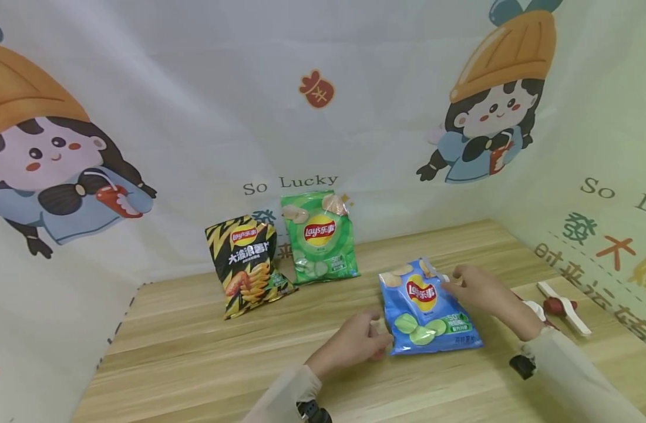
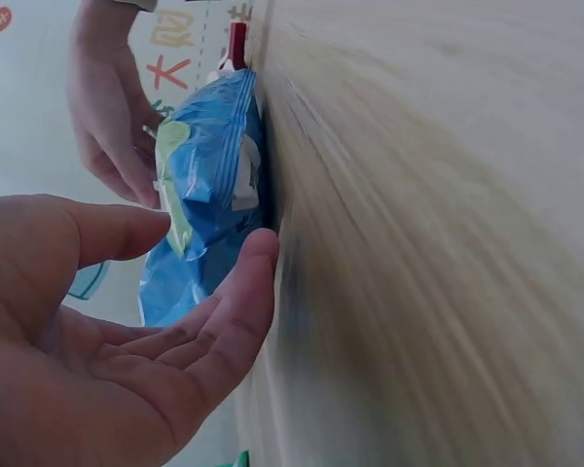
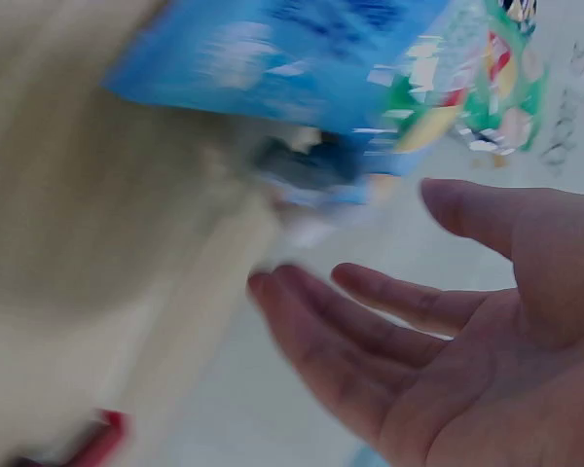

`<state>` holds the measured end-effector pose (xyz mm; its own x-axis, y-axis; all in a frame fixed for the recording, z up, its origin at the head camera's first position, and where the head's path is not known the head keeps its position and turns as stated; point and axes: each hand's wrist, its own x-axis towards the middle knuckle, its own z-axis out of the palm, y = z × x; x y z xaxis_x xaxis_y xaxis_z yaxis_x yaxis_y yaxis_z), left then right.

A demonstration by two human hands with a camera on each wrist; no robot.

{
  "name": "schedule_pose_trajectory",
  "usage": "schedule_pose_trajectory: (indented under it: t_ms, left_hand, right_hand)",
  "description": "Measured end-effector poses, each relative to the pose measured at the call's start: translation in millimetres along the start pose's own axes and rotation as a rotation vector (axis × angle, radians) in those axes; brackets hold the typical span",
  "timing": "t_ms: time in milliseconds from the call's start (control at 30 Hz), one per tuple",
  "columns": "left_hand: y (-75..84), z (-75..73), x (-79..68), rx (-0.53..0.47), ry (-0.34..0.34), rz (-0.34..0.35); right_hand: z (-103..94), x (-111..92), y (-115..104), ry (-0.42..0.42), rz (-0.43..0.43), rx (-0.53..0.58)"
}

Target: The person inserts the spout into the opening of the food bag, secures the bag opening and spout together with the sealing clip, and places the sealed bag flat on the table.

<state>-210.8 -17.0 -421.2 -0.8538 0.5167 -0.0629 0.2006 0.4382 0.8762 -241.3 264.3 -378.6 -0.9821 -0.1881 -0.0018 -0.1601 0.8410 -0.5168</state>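
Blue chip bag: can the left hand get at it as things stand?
Probably yes: the left hand is right beside the blue chip bag, thumb and fingers apart, with nothing visible in between. The right hand is at the bag's other side, leaving this one free.

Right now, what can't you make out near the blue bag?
Blue bag, underside: head view, hidden by its front.
Part of red-and-white item: head view, behind right forearm.
Dark shape by the bag: right wrist view, blurred.
Red object: right wrist view, cut off by bottom edge.
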Motion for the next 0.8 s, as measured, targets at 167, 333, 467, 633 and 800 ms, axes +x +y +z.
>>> schedule_pose_trajectory:
  t_ms: [167,333,467,633,800]
  left_hand:
    - [-4.7,-17.6,-15.3,0.053,0.047,0.009]
    - [-13.9,-41.3,-26.1,0.029,0.125,0.049]
    - [-20.4,-59.5,-33.8,0.018,0.198,0.072]
    - [-26.5,-78.8,-42.0,0.027,0.297,0.092]
    - [-31.3,-97.9,-47.9,0.048,0.406,0.105]
  right_hand:
    - [-4.3,-5,-34,0.061,-0.082,-0.096]
    - [-0.6,-2,-59,0.072,-0.192,-0.067]
    - [6.6,6,-69,0.017,-0.317,-0.044]
    - [16.2,17,-82,-0.109,-0.468,-0.021]
    - [20.6,34,-98,-0.152,-0.51,-0.009]
